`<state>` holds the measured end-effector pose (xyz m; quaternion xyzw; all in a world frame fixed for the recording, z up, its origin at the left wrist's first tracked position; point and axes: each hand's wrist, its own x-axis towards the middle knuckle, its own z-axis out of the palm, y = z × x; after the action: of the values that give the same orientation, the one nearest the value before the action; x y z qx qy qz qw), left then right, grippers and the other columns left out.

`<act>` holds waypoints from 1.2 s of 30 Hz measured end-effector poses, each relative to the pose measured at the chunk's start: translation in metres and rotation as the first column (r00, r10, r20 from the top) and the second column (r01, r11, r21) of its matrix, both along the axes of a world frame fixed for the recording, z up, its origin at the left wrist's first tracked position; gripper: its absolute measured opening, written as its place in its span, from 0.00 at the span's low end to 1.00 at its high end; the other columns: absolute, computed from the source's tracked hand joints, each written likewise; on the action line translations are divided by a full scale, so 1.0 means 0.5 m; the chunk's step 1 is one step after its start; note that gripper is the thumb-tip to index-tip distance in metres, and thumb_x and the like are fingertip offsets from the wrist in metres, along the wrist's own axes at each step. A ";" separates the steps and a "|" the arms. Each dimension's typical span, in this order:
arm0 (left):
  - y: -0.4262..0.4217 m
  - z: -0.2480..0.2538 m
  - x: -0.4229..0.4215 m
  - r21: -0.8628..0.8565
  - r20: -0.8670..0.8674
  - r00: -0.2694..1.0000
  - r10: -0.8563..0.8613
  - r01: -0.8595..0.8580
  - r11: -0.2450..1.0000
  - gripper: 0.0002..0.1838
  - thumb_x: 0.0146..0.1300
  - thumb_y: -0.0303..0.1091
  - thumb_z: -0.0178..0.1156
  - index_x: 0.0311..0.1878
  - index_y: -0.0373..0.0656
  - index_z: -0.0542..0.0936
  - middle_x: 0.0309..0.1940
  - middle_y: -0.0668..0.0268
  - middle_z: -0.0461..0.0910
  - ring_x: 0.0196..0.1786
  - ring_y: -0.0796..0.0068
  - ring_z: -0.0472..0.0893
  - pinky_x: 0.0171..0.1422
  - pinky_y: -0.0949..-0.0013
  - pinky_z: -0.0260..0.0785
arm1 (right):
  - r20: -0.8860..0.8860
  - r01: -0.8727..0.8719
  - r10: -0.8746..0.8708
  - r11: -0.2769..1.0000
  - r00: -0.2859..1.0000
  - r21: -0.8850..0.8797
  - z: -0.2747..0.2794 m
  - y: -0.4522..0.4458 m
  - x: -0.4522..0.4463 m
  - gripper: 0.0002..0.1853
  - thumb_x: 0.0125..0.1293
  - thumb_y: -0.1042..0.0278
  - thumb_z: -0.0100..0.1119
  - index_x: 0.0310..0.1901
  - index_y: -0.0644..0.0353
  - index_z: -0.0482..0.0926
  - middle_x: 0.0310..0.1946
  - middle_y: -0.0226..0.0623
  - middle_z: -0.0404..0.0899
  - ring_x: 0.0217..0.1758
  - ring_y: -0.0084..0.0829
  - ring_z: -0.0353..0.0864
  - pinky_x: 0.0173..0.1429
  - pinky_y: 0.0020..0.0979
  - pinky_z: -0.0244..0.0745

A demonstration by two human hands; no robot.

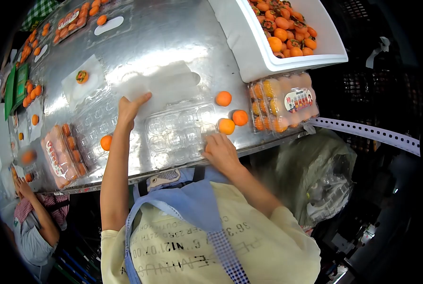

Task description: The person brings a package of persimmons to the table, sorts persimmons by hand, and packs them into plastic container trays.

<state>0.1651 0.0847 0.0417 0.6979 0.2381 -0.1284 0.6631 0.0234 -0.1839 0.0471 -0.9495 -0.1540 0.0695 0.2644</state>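
A clear plastic tray with round hollows (173, 135) lies on the metal table in front of me. My right hand (221, 150) rests at its right edge, fingers curled; what they hold, if anything, is hidden. My left hand (135, 108) is beyond the tray's left side, thumb stretched out toward a whitish translucent sheet (166, 87), with nothing seen in it. Three loose orange fruits lie right of the tray: one farther off (224, 98), one in the middle (240, 117) and one near my right hand (226, 126). Another orange fruit (106, 142) sits left of my left forearm.
A white foam box of persimmons (294, 61) stands at the upper right, beside stacked filled packs (285, 102). A filled pack (60, 156) lies on the left. A co-worker's hand (23, 188) shows at far left. The table's near edge (249, 150) runs before me.
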 end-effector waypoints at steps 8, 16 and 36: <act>-0.002 -0.045 -0.038 0.023 0.062 0.991 -0.120 0.119 0.993 0.20 0.50 0.33 0.69 0.45 0.34 0.79 0.39 0.61 0.81 0.39 0.72 0.79 0.43 0.70 0.72 | -0.125 -0.073 0.081 0.995 0.989 0.073 -0.001 -0.027 -0.006 0.21 0.50 0.71 0.61 0.48 0.58 0.74 0.45 0.41 0.74 0.51 0.43 0.71 0.54 0.36 0.69; 0.016 -0.042 -0.051 0.036 0.080 0.988 0.134 -0.137 0.990 0.20 0.48 0.33 0.71 0.43 0.33 0.79 0.38 0.62 0.81 0.37 0.72 0.79 0.42 0.71 0.72 | -0.441 0.375 -0.135 0.767 0.887 0.520 0.045 -0.065 0.058 0.25 0.50 0.70 0.66 0.53 0.62 0.73 0.43 0.36 0.78 0.44 0.29 0.79 0.46 0.27 0.75; 0.135 0.090 -0.168 -0.096 0.379 0.808 0.451 -0.451 0.888 0.23 0.59 0.32 0.63 0.56 0.34 0.72 0.50 0.62 0.75 0.50 0.74 0.74 0.51 0.74 0.68 | -0.496 0.546 0.421 0.000 0.759 0.837 0.001 0.186 -0.046 0.41 0.63 0.36 0.45 0.68 0.59 0.51 0.64 0.48 0.61 0.65 0.40 0.65 0.65 0.46 0.64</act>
<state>0.0813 0.1520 0.0866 0.6322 0.2596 0.1741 0.7090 0.0005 -0.0910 0.0474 -0.3847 -0.0055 0.2468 0.8894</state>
